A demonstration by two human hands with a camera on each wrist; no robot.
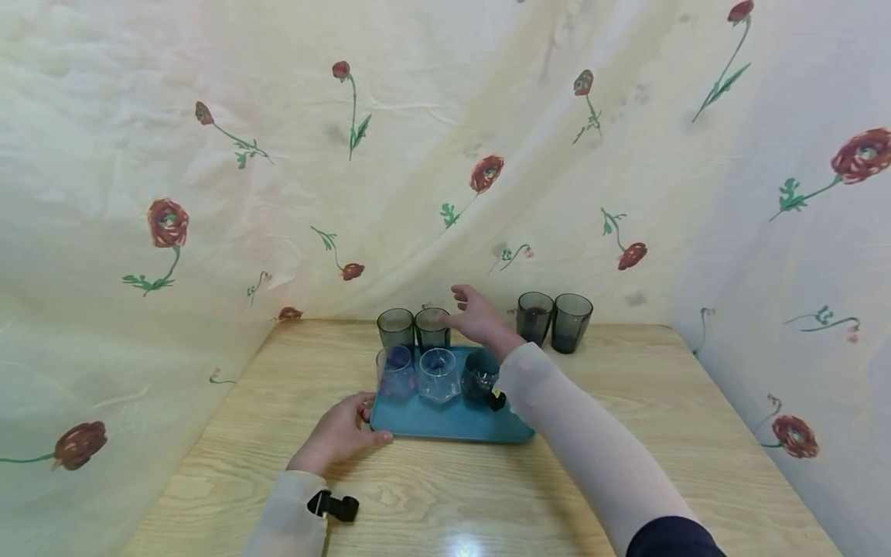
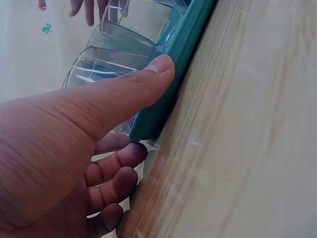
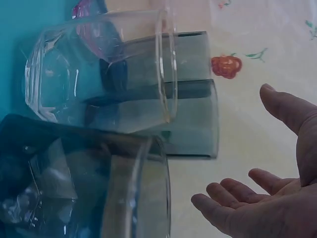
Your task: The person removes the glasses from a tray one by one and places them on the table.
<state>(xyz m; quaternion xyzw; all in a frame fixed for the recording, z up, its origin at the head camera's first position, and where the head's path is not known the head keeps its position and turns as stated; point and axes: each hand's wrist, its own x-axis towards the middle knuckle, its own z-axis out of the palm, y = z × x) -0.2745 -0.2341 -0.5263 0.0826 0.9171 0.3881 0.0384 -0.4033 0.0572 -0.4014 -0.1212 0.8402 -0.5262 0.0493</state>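
Note:
A teal tray point(image 1: 452, 427) carries a row of three glasses: a pinkish one point(image 1: 397, 379), a clear one point(image 1: 439, 379) and a dark one point(image 1: 480, 377). My left hand point(image 1: 341, 433) grips the tray's front left corner, thumb on the rim in the left wrist view and fingers curled by its edge. Behind the row stand two grey glasses point(image 1: 395, 329) point(image 1: 433, 331); whether they are on the tray is hard to tell. My right hand point(image 1: 482, 319) hovers near the right one of these, fingers spread and holding nothing, as the right wrist view point(image 3: 257, 198) also shows.
Two more grey glasses point(image 1: 534, 317) point(image 1: 571, 323) stand side by side at the back of the wooden table point(image 1: 418, 495), right of the tray. A flowered cloth point(image 1: 418, 155) hangs behind the table and along its sides.

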